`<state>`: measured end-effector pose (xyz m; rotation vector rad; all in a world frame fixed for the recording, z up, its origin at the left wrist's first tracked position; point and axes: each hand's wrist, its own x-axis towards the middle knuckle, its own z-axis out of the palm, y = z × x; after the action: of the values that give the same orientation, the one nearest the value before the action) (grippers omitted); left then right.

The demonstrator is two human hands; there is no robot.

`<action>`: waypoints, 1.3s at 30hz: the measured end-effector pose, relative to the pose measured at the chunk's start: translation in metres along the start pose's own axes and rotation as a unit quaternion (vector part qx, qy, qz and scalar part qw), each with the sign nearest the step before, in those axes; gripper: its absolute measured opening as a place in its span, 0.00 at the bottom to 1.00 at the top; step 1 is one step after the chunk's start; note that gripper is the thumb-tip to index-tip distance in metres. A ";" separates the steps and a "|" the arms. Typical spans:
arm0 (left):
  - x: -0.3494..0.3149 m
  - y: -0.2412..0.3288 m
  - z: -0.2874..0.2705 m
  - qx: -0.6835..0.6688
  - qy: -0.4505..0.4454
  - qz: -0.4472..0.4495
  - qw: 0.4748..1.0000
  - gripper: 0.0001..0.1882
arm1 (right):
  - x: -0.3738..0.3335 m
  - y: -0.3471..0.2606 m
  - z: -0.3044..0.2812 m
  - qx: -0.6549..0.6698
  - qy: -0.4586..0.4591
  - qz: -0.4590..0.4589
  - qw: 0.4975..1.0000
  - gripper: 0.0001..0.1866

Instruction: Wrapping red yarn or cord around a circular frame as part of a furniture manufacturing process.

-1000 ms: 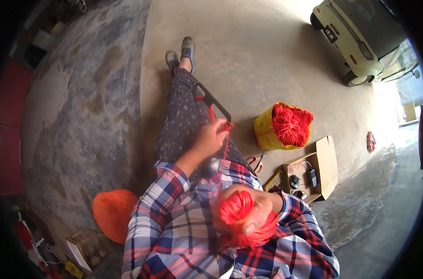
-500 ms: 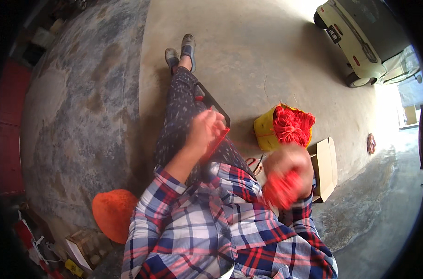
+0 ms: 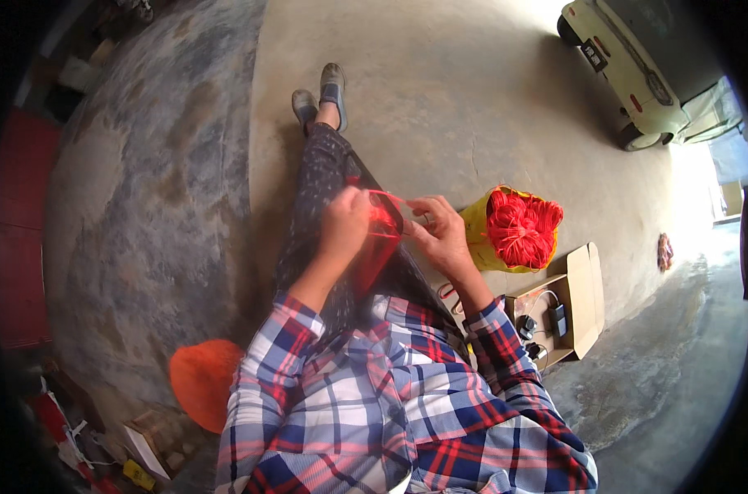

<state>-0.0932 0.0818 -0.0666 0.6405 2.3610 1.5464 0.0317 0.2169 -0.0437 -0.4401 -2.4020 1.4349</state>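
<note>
Over my lap, my left hand (image 3: 347, 221) is closed on red cord (image 3: 384, 194), its fingers drawn together and slightly blurred. My right hand (image 3: 441, 230) faces it from the right, thumb and fingers pinching at the same cord. Between the hands, strands run across, with a smeared red bunch beneath them. Below, a red piece of cord work (image 3: 376, 262) lies on my patterned trousers, against a dark flat frame (image 3: 390, 202) partly hidden by my hands. Just right of my right hand stands a yellow bucket-like container (image 3: 478, 234) heaped with red cord (image 3: 524, 230).
An open cardboard box (image 3: 586, 300) with dark devices and a cable sits at my right. Red-handled scissors (image 3: 450, 298) lie by my thigh, partly hidden. An orange round seat (image 3: 205, 385) is at my left. A parked vehicle (image 3: 637, 82) stands at the far right.
My right hand has moved from beside my body, where it held a blurred red bundle, up and left to meet my left hand. The cardboard box's inside now shows.
</note>
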 end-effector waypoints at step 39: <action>-0.059 0.045 -0.015 -0.316 -0.210 -0.028 0.925 0.12 | -0.058 0.000 -0.024 0.370 -0.211 0.294 0.856 0.27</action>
<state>-0.0379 0.0563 -0.0212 0.6489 1.4422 1.7883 0.0940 0.2117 -0.0389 -0.7417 -1.7896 2.8110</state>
